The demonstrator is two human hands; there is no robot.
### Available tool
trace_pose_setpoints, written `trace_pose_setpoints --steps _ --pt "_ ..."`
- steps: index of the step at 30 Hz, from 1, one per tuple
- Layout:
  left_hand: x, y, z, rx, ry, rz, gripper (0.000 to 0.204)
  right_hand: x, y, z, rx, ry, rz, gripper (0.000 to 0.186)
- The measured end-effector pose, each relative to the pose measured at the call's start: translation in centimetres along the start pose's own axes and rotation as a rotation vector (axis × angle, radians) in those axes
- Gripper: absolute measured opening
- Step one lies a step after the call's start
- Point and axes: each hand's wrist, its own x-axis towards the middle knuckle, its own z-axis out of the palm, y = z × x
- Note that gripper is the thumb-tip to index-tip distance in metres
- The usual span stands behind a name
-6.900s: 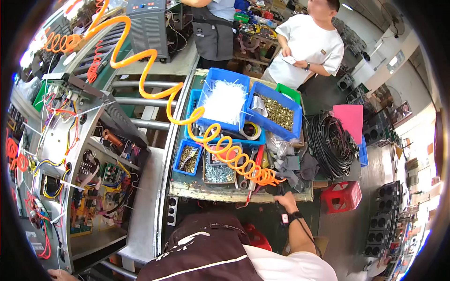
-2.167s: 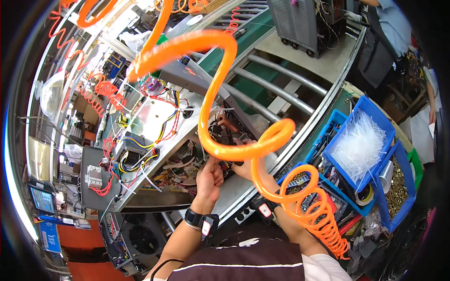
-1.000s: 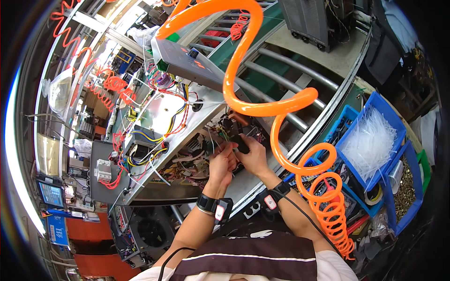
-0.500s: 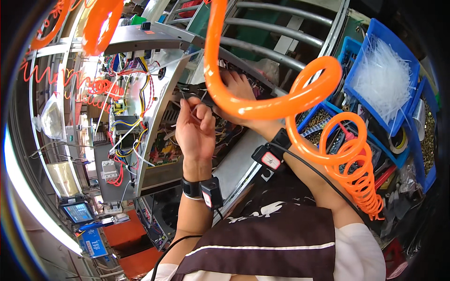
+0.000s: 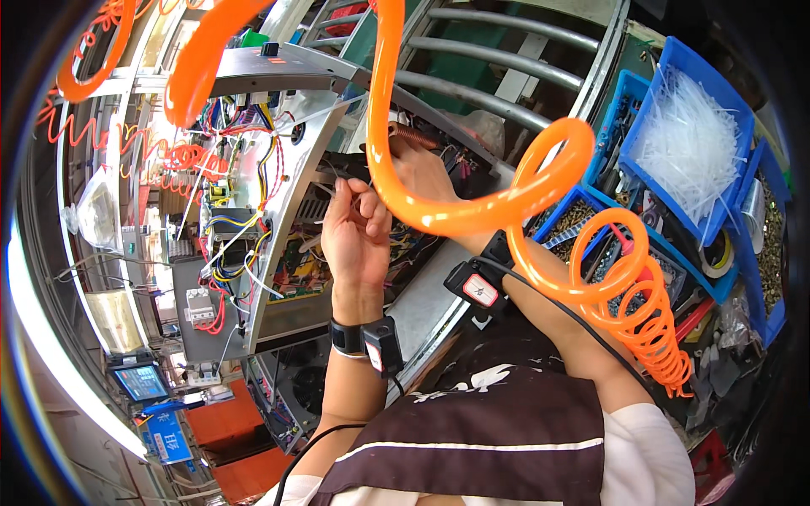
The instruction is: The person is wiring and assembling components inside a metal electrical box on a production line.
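Observation:
My left hand (image 5: 354,232) is palm-up at the opening of a metal equipment housing (image 5: 308,181), fingers curled, thumb and fingertips pinched on a thin pale strand. Just right of it, my right hand (image 5: 426,181) reaches inside beside a copper-coloured cylinder (image 5: 405,131), fingers bent around something dark that I cannot make out, partly hidden by an orange coiled hose (image 5: 447,219). Coloured wires (image 5: 270,169) run over the housing's panel on the left. Circuit boards (image 5: 308,274) sit lower inside the housing.
Blue bins (image 5: 629,169) on the right hold translucent strips (image 5: 683,143), screws and a tape roll. A roller conveyor (image 5: 498,51) runs behind the housing. At the left are a screen (image 5: 139,384), metal rails and orange panels (image 5: 224,413).
My view has turned from the bins toward the housing, and both hands have moved into it. Over the last half second my hands and the hose have shifted only slightly.

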Motion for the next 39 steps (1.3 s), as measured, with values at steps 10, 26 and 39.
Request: trace_pose_setpoints --steps 10,26,39 --pt "-4.9 -2.2 -4.6 0.321 -0.154 -0.293 0.029 -4.8 2.7 -4.5 0.189 -0.104 0.442 0.052" --pt "-6.5 -9.1 -12.3 -0.578 0.339 -0.206 0.007 -10.1 -0.6 -2.6 -0.356 -0.615 0.133 0.057" --pt "-7.4 -6.8 -12.1 -0.339 0.251 -0.080 0.032 -11.4 -2.3 4.3 -0.431 -0.526 0.244 0.067"
